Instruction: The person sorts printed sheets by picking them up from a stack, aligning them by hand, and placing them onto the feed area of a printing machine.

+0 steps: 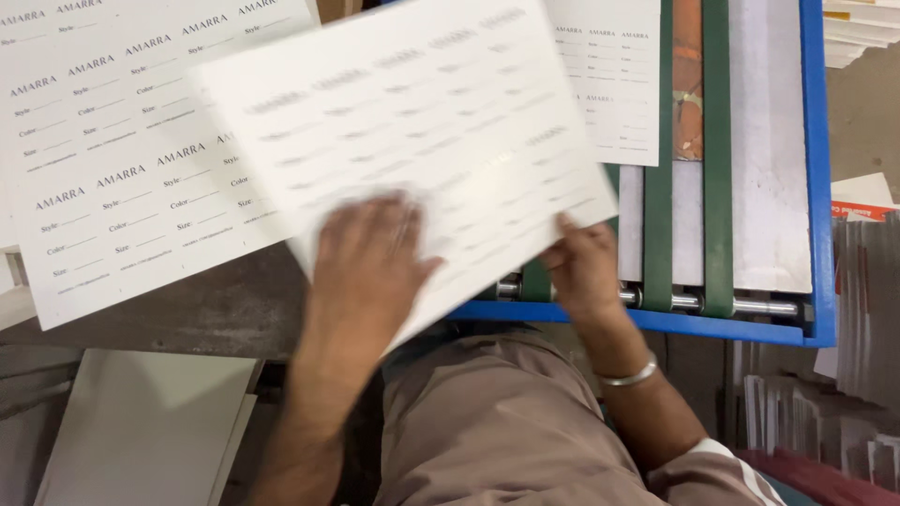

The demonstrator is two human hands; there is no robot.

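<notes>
A white printed sheet of labels [422, 122], blurred by motion, is tilted in front of me over the table edge and the conveyor. My left hand [366, 262] lies flat on its lower left part, fingers spread. My right hand [581, 267] pinches its lower right edge; a silver bangle [630, 377] circles that wrist. Another printed sheet [614, 84] lies on the conveyor behind it.
A stack of the same printed sheets [103, 159] lies on the dark table at left. The blue-framed conveyor [816, 169] with green belts [717, 150] and metal rollers sits at right. Paper stacks [862, 319] stand at far right, white boards [141, 431] at lower left.
</notes>
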